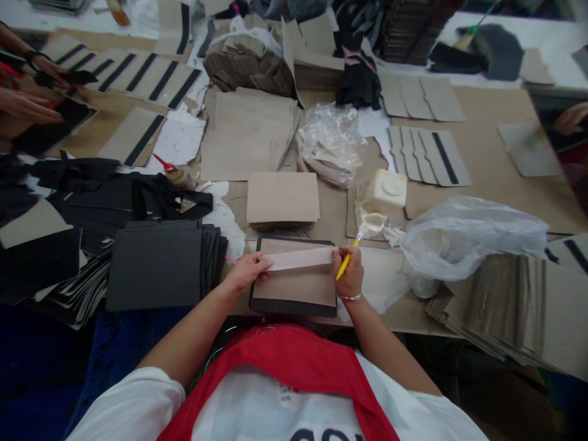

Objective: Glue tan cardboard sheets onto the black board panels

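A pale strip (301, 258) is stretched between my two hands over a brown board with black edges (298, 285), close to my body. My left hand (248, 271) pinches its left end. The right end is in my right hand (350, 275), which also grips a yellow-handled brush (342, 268). White, glue-like stuff coats the brush's far end, beside an off-white plastic container (386, 191). Just beyond the board lies a stack of brown cards (282, 197).
Black covers (156, 266) are stacked on the left, near a red-tipped bottle (177, 174). Clear plastic bags (473, 236) and grey-brown boards (500, 300) lie on the right. Another person's hands (34, 101) work at far left; one more hand (572, 117) shows at far right.
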Action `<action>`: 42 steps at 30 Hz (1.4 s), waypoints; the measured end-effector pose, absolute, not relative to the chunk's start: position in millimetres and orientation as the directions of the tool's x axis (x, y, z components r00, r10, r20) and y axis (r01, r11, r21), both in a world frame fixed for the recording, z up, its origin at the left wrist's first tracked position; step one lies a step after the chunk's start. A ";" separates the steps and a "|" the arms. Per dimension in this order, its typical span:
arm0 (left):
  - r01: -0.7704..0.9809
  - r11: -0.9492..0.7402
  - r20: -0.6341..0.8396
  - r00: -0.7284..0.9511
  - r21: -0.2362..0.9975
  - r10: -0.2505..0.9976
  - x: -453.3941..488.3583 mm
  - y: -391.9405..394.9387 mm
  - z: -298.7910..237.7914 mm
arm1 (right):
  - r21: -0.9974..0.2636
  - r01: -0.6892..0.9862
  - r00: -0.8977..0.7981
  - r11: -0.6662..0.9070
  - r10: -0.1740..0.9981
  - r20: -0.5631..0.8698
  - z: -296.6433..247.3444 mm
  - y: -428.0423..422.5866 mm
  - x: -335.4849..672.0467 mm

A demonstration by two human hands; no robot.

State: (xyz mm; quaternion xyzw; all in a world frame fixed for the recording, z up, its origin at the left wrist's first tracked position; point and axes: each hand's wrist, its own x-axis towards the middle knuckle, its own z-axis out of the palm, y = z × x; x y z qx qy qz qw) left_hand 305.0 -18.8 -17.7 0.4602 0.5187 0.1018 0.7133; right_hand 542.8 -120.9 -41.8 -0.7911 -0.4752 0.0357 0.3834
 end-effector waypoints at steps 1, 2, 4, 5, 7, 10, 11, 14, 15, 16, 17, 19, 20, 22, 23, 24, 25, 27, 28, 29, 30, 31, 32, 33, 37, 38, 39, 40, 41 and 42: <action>0.350 0.520 -0.626 0.396 0.779 0.672 303.9 -12.9 -20.6 | -0.616 0.744 0.528 -0.257 0.792 0.307 -48.0 -120.1 543.3; 0.386 0.467 -0.595 0.355 0.796 0.721 303.7 -7.5 -23.7 | -0.589 0.765 0.511 -0.261 0.803 0.308 -54.1 -119.3 543.9; 0.496 0.319 -0.504 0.297 0.807 0.811 304.9 0.7 -30.0 | -0.535 0.801 0.482 -0.269 0.820 0.309 -65.1 -117.8 545.2; 0.557 0.243 -0.456 0.281 0.794 0.845 305.9 3.5 -32.6 | -0.510 0.815 0.470 -0.273 0.827 0.309 -69.7 -117.1 546.0; 0.663 0.129 -0.388 0.259 0.737 0.884 308.3 6.8 -36.0 | -0.472 0.836 0.454 -0.281 0.837 0.306 -76.6 -115.7 547.7; 0.752 0.070 -0.361 0.231 0.655 0.903 311.8 8.2 -37.2 | -0.450 0.847 0.439 -0.283 0.849 0.294 -81.2 -113.9 549.7; 0.766 0.064 -0.360 0.224 0.639 0.906 312.7 8.4 -37.1 | -0.450 0.847 0.439 -0.284 0.851 0.288 -81.7 -113.4 550.1; 0.787 0.058 -0.358 0.212 0.614 0.909 314.7 9.0 -37.4 | -0.452 0.845 0.440 -0.284 0.851 0.287 -82.1 -112.7 550.7; 0.790 0.058 -0.358 0.209 0.610 0.910 315.1 9.2 -37.9 | -0.450 0.847 0.438 -0.282 0.850 0.292 -82.4 -112.6 550.8; 0.794 0.058 -0.358 0.207 0.605 0.911 315.5 9.5 -38.6 | -0.446 0.851 0.434 -0.278 0.850 0.298 -82.8 -112.4 550.9; 0.798 0.057 -0.359 0.204 0.600 0.911 315.8 9.8 -39.4 | -0.441 0.855 0.429 -0.274 0.850 0.305 -83.5 -112.2 551.0; 0.809 0.051 -0.361 0.204 0.586 0.910 316.7 10.2 -40.6 | -0.422 0.866 0.417 -0.267 0.852 0.316 -85.5 -111.5 551.2; 0.816 0.045 -0.363 0.207 0.576 0.909 317.2 10.4 -40.8 | -0.410 0.873 0.411 -0.265 0.853 0.322 -86.6 -111.0 551.1; 0.833 0.025 -0.369 0.218 0.553 0.904 317.8 10.9 -40.5 | -0.386 0.884 0.399 -0.264 0.857 0.327 -88.6 -109.8 550.8; 0.844 0.014 -0.373 0.223 0.536 0.900 317.8 11.0 -40.0 | -0.374 0.889 0.393 -0.264 0.859 0.328 -89.2 -109.3 550.7; 0.858 0.000 -0.378 0.226 0.514 0.898 317.4 11.0 -39.5 | -0.362 0.893 0.391 -0.268 0.860 0.328 -89.3 -109.0 550.8; 0.872 -0.018 -0.376 0.229 0.489 0.898 316.7 10.7 -39.0 | -0.350 0.896 0.390 -0.272 0.860 0.329 -88.7 -108.9 551.3; 0.896 -0.090 -0.305 0.241 0.435 0.922 315.3 8.6 -38.7 | -0.331 0.900 0.395 -0.285 0.855 0.338 -85.5 -109.9 553.6; 0.900 -0.149 -0.226 0.259 0.410 0.939 315.0 6.3 -38.9 | -0.325 0.899 0.402 -0.293 0.847 0.349 -83.0 -111.0 555.0; 0.893 -0.224 -0.127 0.293 0.390 0.948 315.5 3.1 -39.4 | -0.321 0.898 0.410 -0.301 0.836 0.365 -79.9 -112.3 556.1; 0.872 -0.315 -0.021 0.348 0.375 0.937 317.1 -1.3 -40.3 | -0.317 0.899 0.414 -0.303 0.824 0.387 -76.6 -113.6 556.4; 0.831 -0.422 0.073 0.426 0.362 0.902 319.9 -6.7 -41.5 | -0.313 0.904 0.405 -0.291 0.819 0.408 -73.5 -114.8 555.6; 0.767 -0.539 0.137 0.527 0.348 0.839 323.9 -13.1 -43.0 | -0.312 0.916 0.374 -0.254 0.825 0.425 -70.8 -115.5 553.3; 0.686 -0.648 0.164 0.634 0.332 0.756 328.8 -20.1 -44.7 | -0.312 0.931 0.316 -0.189 0.845 0.431 -68.7 -115.6 549.5; 0.485 -0.832 0.009 0.863 0.270 0.506 345.0 -44.4 -50.4 | -0.319 0.932 -0.055 0.173 0.936 0.347 -65.9 -114.6 526.0; 0.508 -0.823 -0.041 0.856 0.253 0.516 344.9 -47.2 -50.9 | -0.310 0.924 -0.121 0.225 0.940 0.320 -65.8 -115.4 521.6; 0.548 -0.803 -0.077 0.834 0.233 0.547 342.2 -48.1 -50.8 | -0.290 0.921 -0.172 0.261 0.939 0.298 -65.9 -116.8 519.3; 0.590 -0.779 -0.099 0.806 0.213 0.583 336.6 -47.3 -50.1 | -0.272 0.927 -0.179 0.258 0.942 0.283 -66.1 -118.7 519.4; 0.631 -0.751 -0.108 0.774 0.194 0.623 328.1 -45.1 -48.8 | -0.258 0.934 -0.172 0.247 0.944 0.280 -66.6 -120.7 521.7; 0.670 -0.721 -0.102 0.741 0.178 0.664 316.7 -41.9 -46.9 | -0.240 0.944 -0.157 0.227 0.947 0.281 -67.3 -122.5 525.7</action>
